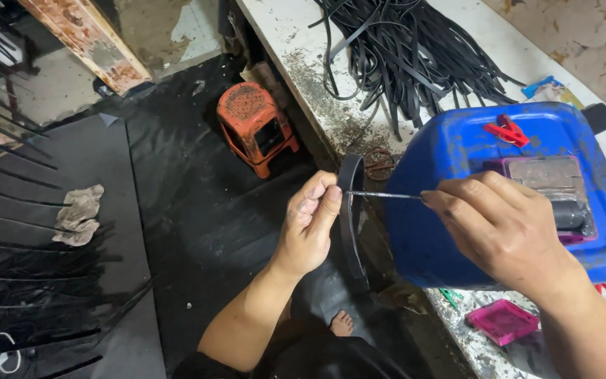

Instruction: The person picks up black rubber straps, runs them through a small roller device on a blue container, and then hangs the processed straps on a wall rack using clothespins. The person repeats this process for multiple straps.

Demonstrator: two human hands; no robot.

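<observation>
I have the left hand (311, 223) closed around a curved black rubber strip (350, 210) at the centre of the frame, thumb and fingers pinching its upper end so the strip hangs down in an arc. The right hand (501, 226) is closed in a fingertip pinch on a thin metal rod-like tool (384, 195), whose tip meets the strip just beside my left thumb. Both sit in front of a large blue plastic jerrycan (457, 210) lying on the dirty white tabletop (303, 63). A heap of loose black rubber strips (408, 49) lies at the upper middle, an orange plastic stool (255, 126) stands on the dark floor left of it, and a small pink square tray (502, 321) rests at lower right. I judge the step to be working the tool through the strip's end; the next move needs a steady left grip and a straight push along the tool's line, clear of my thumb.
</observation>
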